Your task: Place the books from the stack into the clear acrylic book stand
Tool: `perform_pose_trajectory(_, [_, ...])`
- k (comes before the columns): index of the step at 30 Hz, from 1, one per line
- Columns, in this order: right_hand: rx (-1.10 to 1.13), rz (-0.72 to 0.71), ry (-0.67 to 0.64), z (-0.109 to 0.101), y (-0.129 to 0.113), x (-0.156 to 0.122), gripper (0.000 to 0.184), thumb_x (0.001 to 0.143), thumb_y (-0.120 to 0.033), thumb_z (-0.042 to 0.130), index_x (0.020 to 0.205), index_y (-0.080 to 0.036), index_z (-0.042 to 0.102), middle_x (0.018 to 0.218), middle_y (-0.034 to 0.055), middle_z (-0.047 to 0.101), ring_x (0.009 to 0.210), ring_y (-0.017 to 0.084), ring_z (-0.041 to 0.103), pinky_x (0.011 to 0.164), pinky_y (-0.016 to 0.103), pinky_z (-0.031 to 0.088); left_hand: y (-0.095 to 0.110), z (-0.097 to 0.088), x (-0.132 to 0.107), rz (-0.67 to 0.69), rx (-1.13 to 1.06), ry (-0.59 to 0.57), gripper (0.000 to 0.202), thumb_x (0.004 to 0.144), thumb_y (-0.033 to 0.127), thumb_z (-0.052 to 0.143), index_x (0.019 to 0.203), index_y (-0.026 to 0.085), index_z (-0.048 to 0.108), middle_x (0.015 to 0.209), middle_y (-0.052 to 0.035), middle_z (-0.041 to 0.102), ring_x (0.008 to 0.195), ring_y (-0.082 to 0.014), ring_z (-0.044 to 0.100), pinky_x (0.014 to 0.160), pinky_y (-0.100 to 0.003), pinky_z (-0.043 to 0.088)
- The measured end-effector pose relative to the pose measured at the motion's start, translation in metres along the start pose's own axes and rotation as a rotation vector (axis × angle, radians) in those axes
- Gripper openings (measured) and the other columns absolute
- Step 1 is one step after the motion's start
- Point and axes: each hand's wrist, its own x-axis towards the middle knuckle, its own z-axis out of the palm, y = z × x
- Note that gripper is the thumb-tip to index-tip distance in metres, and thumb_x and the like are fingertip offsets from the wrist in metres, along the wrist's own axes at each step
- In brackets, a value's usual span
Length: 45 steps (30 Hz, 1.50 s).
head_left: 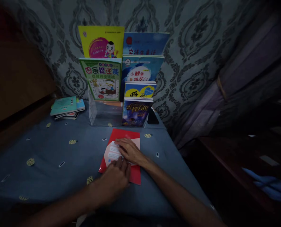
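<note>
Right now, a red book lies flat on the desk, just below the middle of the frame, with both hands on it. The right hand rests across its cover, fingers stretched out and close together, gripping nothing. The left hand touches its lower part with bent fingers; whether they pinch anything I cannot tell. Above, at upper centre, a clear rack holds upright books, with a phone just right of it. A small stack sits at left.
</note>
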Motion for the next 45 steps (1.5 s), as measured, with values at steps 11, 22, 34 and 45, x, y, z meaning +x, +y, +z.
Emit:
perform_pose_trajectory(11, [-0.194,0.163,0.039,-0.001,0.023,-0.005,0.039,0.097,-0.02,0.044,0.133,-0.019,0.06,0.139,0.0158,0.06,0.134,0.027,0.051,0.115,0.055,0.033,-0.084,0.012,0.031,-0.094,-0.092,0.134,0.04,0.099,0.035,0.051,0.133,0.016,0.054,0.141,-0.0163,0.056,0.131,-0.0292,0.052,0.11,-0.049,0.037])
perform_pose_trajectory(22, [-0.189,0.119,-0.032,-0.017,0.068,0.002,0.042,0.101,-0.023,0.039,0.138,-0.015,0.056,0.146,0.0158,0.053,0.14,0.025,0.045,0.117,0.054,0.031,-0.113,0.023,0.072,-0.32,-0.02,0.01,0.061,0.102,0.046,0.038,0.148,0.006,0.04,0.155,-0.023,0.036,0.146,-0.0344,0.032,0.115,-0.051,0.031])
perform_pose_trajectory(34, [-0.33,0.26,0.077,-0.03,0.084,-0.006,0.041,0.098,-0.024,0.042,0.134,-0.014,0.06,0.139,0.0149,0.06,0.132,0.026,0.053,0.115,0.05,0.037,-0.108,0.025,0.077,-0.367,0.046,0.049,0.06,0.102,0.048,0.037,0.145,0.006,0.045,0.15,-0.0227,0.045,0.142,-0.0339,0.04,0.112,-0.049,0.036])
perform_pose_trajectory(45, [-0.421,0.374,0.047,-0.042,0.079,-0.01,0.038,0.099,-0.026,0.045,0.13,-0.017,0.064,0.128,0.0146,0.064,0.119,0.028,0.057,0.099,0.044,0.045,-0.109,0.03,0.077,-0.34,0.081,0.084,0.06,0.102,0.047,0.037,0.143,0.005,0.047,0.15,-0.0235,0.045,0.142,-0.0356,0.04,0.111,-0.053,0.036])
